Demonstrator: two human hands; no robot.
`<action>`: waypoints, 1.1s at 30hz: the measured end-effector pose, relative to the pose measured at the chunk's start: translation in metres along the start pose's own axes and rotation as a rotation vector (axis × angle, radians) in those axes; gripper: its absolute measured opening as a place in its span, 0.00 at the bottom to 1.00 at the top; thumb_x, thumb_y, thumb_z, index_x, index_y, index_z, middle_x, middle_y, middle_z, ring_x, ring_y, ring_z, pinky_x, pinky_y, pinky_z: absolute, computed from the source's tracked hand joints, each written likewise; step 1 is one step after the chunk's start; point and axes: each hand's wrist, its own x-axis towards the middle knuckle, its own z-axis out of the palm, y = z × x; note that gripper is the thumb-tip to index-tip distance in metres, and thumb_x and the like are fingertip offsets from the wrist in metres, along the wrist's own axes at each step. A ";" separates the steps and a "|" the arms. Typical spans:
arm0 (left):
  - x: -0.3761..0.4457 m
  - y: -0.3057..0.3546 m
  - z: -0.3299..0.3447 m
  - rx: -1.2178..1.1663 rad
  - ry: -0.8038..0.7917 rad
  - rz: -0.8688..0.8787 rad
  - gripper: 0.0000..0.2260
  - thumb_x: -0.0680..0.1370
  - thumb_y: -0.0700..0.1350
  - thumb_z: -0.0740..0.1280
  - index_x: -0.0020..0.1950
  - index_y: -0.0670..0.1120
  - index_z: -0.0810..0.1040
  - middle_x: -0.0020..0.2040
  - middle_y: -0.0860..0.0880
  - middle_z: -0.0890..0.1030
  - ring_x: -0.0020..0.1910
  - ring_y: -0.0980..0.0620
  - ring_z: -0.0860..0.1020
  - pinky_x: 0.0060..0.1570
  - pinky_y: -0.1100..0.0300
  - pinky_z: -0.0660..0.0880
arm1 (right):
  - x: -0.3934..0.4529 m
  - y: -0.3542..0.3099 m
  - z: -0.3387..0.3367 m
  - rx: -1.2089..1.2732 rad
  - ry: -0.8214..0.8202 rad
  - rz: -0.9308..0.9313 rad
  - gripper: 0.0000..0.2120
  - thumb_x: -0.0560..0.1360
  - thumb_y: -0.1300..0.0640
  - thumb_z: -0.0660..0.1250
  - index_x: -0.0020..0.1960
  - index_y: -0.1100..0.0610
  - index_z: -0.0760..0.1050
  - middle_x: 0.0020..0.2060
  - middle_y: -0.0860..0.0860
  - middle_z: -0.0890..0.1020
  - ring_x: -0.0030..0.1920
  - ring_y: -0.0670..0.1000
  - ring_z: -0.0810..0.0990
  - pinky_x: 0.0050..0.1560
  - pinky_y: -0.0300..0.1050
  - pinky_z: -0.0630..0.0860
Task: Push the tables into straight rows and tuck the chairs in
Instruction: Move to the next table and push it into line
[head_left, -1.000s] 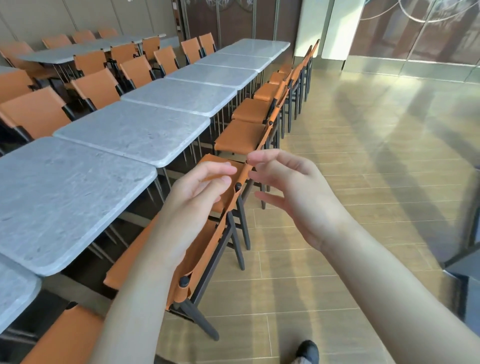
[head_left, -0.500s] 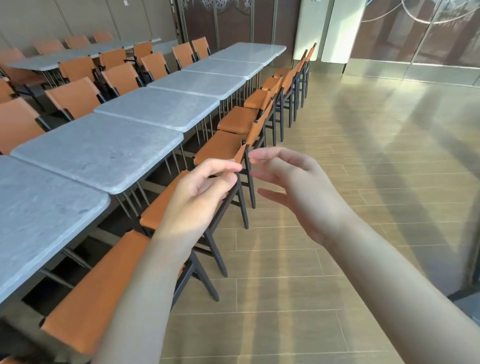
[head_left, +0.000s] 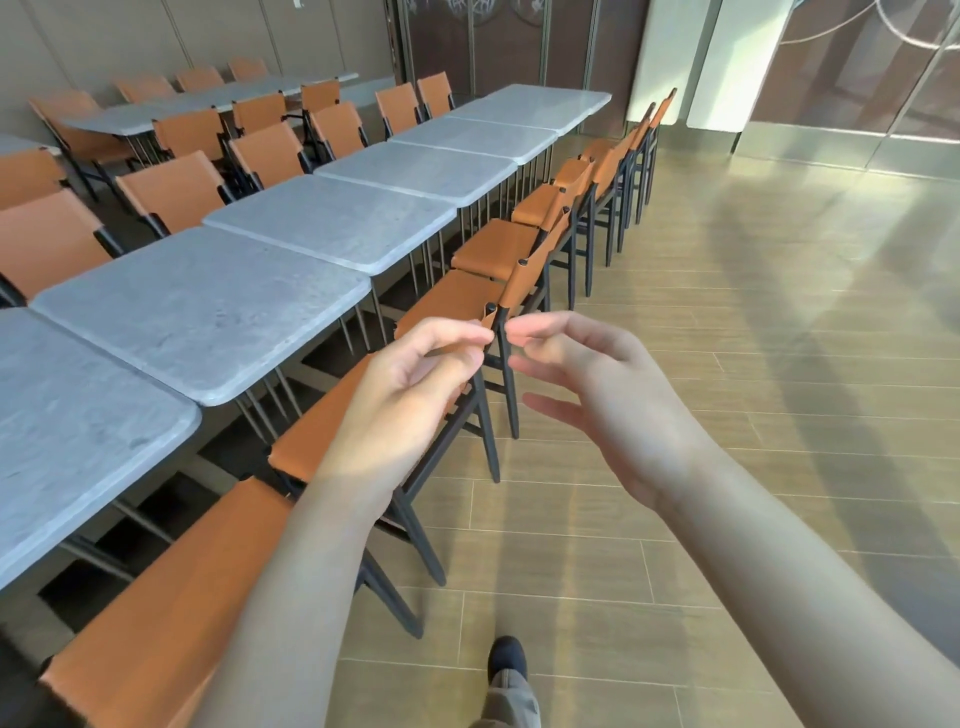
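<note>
Beside the near row of grey tables, walking the aisle with left hand and right hand raised, loosely curled, grasping nothing; probably checking orange chairs along the right edge, next pushing in any protruding one.

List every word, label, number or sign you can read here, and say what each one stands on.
None can be read.
Small pale plate high on the back wall: too small to tell if it bears text.
Pale swirls on the dark panels: ornament, not letters.
Grey tables and orange chairs: no labels seen.
</note>
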 end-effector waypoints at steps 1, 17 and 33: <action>0.010 -0.001 0.001 -0.003 0.001 0.002 0.10 0.83 0.43 0.65 0.53 0.57 0.84 0.60 0.64 0.82 0.62 0.62 0.80 0.68 0.50 0.74 | 0.010 0.001 -0.003 -0.001 -0.006 0.001 0.10 0.81 0.57 0.64 0.53 0.47 0.84 0.56 0.43 0.83 0.60 0.45 0.81 0.64 0.52 0.77; 0.216 -0.034 0.021 0.013 0.020 -0.024 0.11 0.83 0.45 0.64 0.53 0.59 0.84 0.57 0.63 0.83 0.61 0.60 0.80 0.70 0.47 0.72 | 0.224 -0.018 -0.051 -0.062 -0.059 -0.009 0.10 0.80 0.57 0.64 0.53 0.48 0.84 0.54 0.48 0.84 0.59 0.46 0.82 0.63 0.52 0.78; 0.328 -0.068 -0.010 0.059 0.190 -0.049 0.08 0.81 0.50 0.66 0.55 0.57 0.84 0.58 0.59 0.83 0.64 0.59 0.79 0.71 0.45 0.70 | 0.376 -0.014 -0.034 -0.051 -0.301 -0.020 0.11 0.81 0.57 0.64 0.54 0.45 0.84 0.56 0.41 0.84 0.59 0.42 0.81 0.65 0.52 0.77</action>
